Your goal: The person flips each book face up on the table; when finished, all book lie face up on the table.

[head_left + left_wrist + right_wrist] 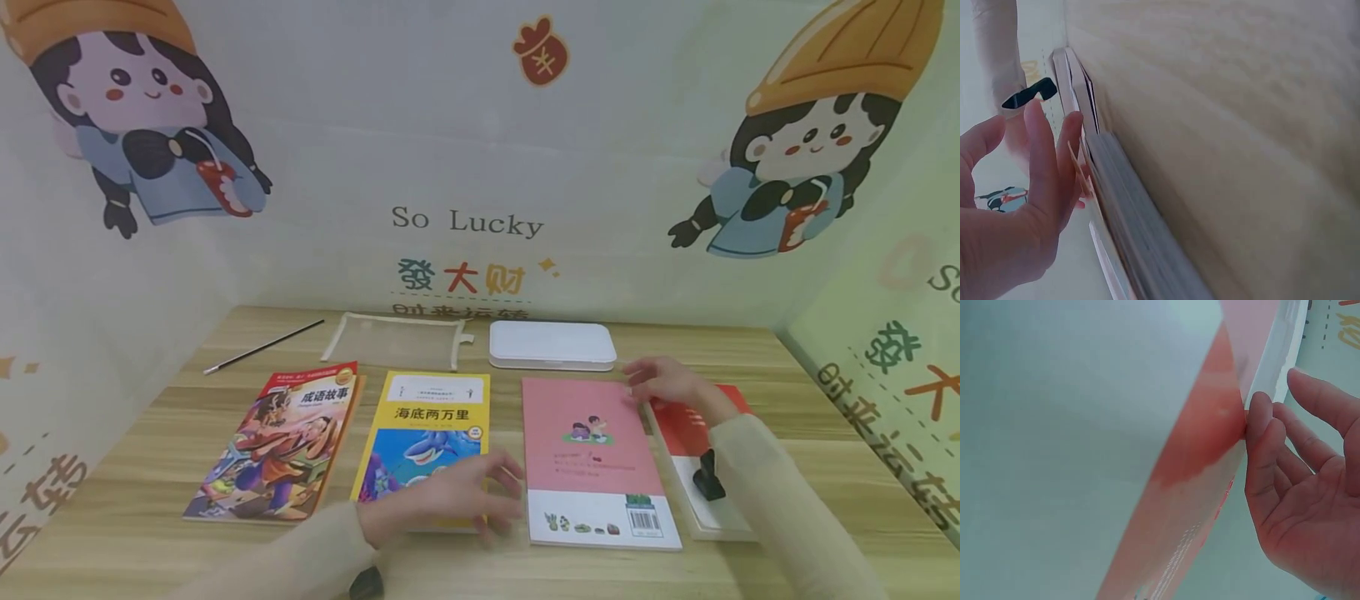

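My left hand hovers with loosely bent fingers over the lower right part of the yellow book, beside the left edge of the pink book. In the left wrist view, this hand's thumb stands apart from its fingers, next to a book's page edges. My right hand is at the pink book's upper right corner, over the top of the red-and-white book. In the right wrist view, its fingertips touch or nearly touch the red cover, with the thumb apart.
At the left lies a book with a colourful illustrated cover. Along the back are a thin black stick-like pen, a mesh pouch and a white case. Printed cloth walls enclose the wooden table.
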`<state>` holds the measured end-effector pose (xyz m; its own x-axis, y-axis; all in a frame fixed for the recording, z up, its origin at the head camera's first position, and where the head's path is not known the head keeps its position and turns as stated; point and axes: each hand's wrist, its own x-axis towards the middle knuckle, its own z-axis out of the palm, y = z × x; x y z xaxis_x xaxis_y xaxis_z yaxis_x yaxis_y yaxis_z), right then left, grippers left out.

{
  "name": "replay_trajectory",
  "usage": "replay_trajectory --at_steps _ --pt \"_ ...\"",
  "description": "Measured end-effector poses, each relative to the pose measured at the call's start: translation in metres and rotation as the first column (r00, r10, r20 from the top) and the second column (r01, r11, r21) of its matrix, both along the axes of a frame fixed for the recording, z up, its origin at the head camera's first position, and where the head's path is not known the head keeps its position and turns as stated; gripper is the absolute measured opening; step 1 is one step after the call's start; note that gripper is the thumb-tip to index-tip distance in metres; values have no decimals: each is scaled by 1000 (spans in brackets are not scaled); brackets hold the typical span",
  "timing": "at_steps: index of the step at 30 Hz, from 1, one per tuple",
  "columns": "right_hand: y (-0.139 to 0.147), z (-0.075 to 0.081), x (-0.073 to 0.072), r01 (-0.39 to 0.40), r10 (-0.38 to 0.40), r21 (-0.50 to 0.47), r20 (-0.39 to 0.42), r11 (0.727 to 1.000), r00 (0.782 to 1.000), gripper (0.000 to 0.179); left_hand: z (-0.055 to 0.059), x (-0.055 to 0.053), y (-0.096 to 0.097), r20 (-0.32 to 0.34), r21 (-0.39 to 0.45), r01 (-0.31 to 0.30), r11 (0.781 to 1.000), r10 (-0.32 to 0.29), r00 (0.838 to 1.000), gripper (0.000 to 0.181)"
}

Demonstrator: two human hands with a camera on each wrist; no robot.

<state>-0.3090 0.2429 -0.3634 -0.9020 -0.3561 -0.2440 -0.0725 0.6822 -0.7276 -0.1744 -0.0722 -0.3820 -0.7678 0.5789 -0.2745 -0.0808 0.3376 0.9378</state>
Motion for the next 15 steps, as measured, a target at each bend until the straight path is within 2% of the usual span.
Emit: replay_trajectory --at_steps 9,12,15 --pt "-4 -3 -1 -19 19 10 42 1000 999 52 0 12 9 94 38 11 999 -15 995 60" --pt "-5 -3 0 -22 21 9 44 1000 999 53 1 14 10 100 36 12 999 -15 995 66" --pt "-6 -3 1 -10 9 6 50 1000 999 54 2 16 12 74 -14 9 1000 -8 997 68"
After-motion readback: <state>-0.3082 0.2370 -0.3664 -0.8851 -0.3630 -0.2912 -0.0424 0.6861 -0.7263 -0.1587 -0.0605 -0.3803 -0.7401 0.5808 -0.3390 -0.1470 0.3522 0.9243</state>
